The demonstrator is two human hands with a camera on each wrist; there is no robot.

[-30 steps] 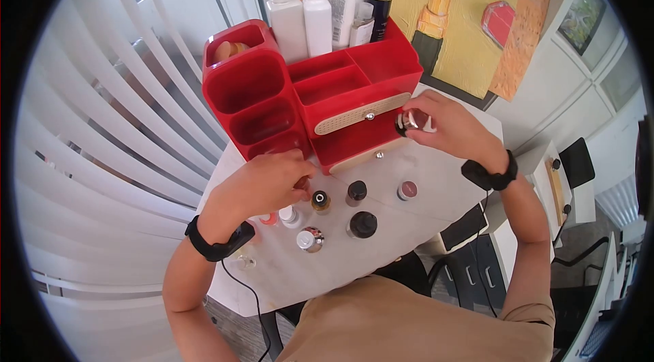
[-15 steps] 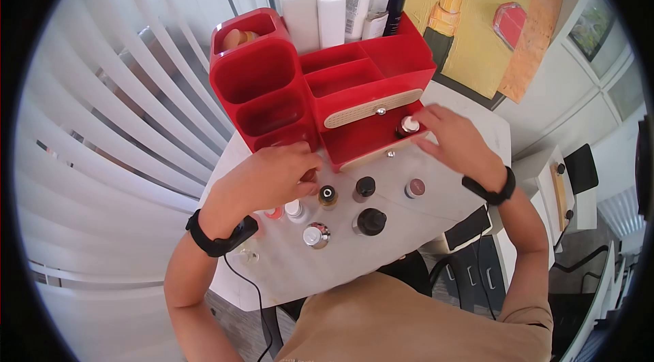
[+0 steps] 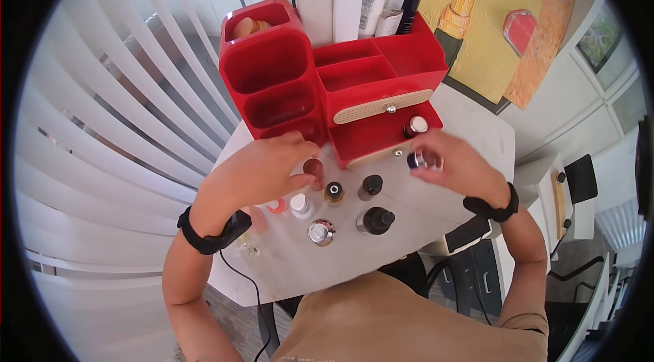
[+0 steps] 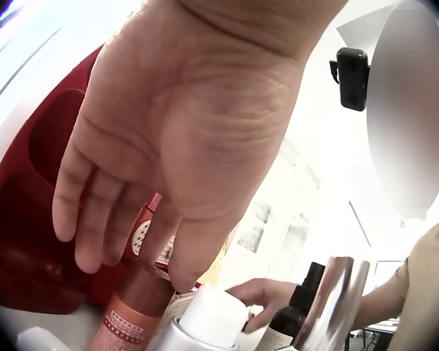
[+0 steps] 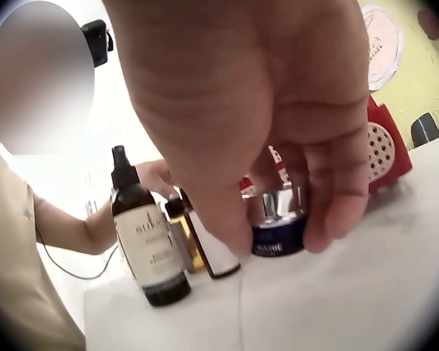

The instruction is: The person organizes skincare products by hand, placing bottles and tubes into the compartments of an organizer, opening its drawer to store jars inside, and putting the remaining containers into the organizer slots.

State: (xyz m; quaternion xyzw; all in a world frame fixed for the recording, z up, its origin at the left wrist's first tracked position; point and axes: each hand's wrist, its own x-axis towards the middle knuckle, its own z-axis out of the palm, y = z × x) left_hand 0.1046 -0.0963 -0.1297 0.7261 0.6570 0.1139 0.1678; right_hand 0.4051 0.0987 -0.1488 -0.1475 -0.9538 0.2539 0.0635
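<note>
My right hand (image 3: 458,170) pinches a small dark blue jar with a silver lid (image 5: 278,228) between thumb and fingers, close in front of the open drawer (image 3: 375,140). Inside that drawer, at its right end, sits another jar with a pale lid (image 3: 415,126). My left hand (image 3: 262,166) hovers over the left part of the table with fingers loosely extended. Its fingertips are right at the top of a bottle with a reddish-brown cap (image 4: 148,281). A white-capped bottle (image 4: 214,316) is beside it.
On the marble-look table (image 3: 443,219) stand a dark spray bottle (image 3: 377,220), a black-capped bottle (image 3: 371,186), a yellowish bottle (image 3: 334,192) and a silver bottle (image 3: 320,232). The red organizer (image 3: 266,66) is behind, with several tall bottles at its back. White blinds (image 3: 102,158) hang left.
My right hand let go of the pale-lidded jar in the drawer, moved down to the table and took the blue jar. The left hand's fingers have loosened beside the reddish-capped bottle.
</note>
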